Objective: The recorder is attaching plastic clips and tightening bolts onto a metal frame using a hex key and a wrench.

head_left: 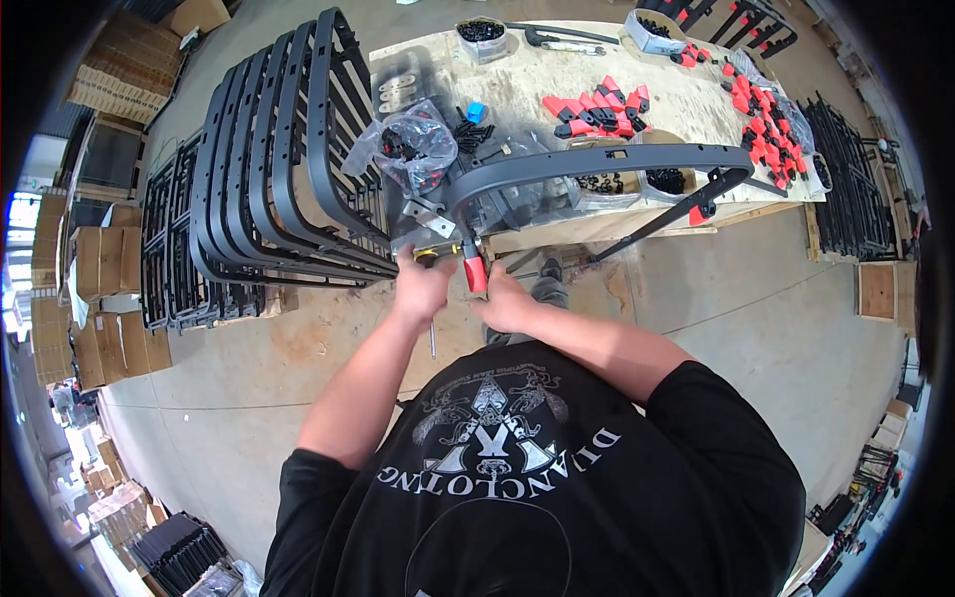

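My left hand (423,289) is closed round a hand tool with a yellow-and-black handle (434,256). Below that hand a thin metal shaft (433,340) shows; I cannot tell whether it belongs to the same tool. My right hand (507,300) grips the red-and-black end piece (476,273) from its right side, its fingertips partly hidden. This piece sits at the near end of a bent black metal frame (597,159), which lies across the table's front edge. A second red piece (701,213) is on the frame's right side. A silver metal bracket (430,217) lies just beyond my left hand.
Several black frames (264,159) stand in a row at the left. On the wooden table (418,50) lie red-and-black pieces (602,107), a plastic bag of parts (413,144), a blue object (477,111) and boxes of black hardware (482,32). Cardboard boxes (104,259) stand far left.
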{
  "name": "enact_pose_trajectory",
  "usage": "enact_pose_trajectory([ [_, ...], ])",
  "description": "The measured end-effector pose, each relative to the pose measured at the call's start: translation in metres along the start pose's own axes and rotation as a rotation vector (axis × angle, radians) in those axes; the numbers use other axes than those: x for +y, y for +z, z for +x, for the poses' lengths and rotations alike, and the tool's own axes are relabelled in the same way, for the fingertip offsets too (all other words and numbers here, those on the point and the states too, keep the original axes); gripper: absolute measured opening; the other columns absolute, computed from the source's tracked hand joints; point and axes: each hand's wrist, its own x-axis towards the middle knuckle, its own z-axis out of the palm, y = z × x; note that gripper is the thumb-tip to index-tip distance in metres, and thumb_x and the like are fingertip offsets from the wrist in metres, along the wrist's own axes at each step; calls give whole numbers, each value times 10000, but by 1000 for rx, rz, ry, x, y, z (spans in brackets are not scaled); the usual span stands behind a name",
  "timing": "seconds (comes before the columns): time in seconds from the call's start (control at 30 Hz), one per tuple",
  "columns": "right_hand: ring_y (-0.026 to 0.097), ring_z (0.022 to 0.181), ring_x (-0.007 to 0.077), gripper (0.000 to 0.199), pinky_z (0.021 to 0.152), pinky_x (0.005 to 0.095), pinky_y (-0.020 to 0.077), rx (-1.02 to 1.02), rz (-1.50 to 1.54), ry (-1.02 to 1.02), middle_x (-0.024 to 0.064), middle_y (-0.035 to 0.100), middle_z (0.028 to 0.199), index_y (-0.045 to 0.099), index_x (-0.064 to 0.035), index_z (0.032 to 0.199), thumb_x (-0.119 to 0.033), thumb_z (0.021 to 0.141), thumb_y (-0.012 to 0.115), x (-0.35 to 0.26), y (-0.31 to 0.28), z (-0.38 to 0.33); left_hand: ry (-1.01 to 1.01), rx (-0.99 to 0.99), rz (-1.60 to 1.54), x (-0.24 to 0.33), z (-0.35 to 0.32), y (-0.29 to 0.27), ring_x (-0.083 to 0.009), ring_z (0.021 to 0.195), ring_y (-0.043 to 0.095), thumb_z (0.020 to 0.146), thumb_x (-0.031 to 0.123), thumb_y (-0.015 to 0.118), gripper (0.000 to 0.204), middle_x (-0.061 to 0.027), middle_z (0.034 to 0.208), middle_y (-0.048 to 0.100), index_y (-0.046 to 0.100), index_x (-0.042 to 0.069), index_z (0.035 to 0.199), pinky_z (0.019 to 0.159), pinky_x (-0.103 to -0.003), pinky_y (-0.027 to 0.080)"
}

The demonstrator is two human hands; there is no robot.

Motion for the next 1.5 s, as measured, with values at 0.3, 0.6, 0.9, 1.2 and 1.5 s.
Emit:
enact_pose_trajectory([
  [0.3,648,1047,476,692,909,483,520,-16,-9,44,366,617,1076,316,138,1231,-207,803,735,-12,-4,-4,126,-98,485,-51,-22,-9,-165,581,594,857,94,678,434,-76,708,623,537,-89,1225,520,-337,472],
  [0.6,637,1074,472,726,920,481,513,-1,34,69,366,608,1101,320,149,1234,-251,789,731,-15,-1,-3,641,210,299,-153,41,28,-193,670,583,894,15,617,206,-99,770,592,473,-3,1040,632,-351,486],
  [0.9,639,1095,425,584,923,453,504,263,364,167,301,645,1131,506,73,1188,-255,761,733,24,10,16,190,44,-336,-73,31,18,-85,522,469,910,131,716,135,30,663,535,596,99,858,491,-266,396],
  [1.2,561,602,161,203,531,351,469,409,813,240,68,588,757,559,-10,971,-109,821,652,86,-30,-23,-215,-178,-374,-40,42,-1,-44,452,314,881,184,776,200,81,633,446,592,162,803,381,-226,206],
  [1.5,548,676,132,162,611,318,475,427,827,236,50,577,793,551,-25,985,-116,869,618,128,-94,-98,-80,-141,-311,-94,41,-84,-100,502,460,924,168,687,171,-1,689,520,560,76,855,432,-267,354],
])
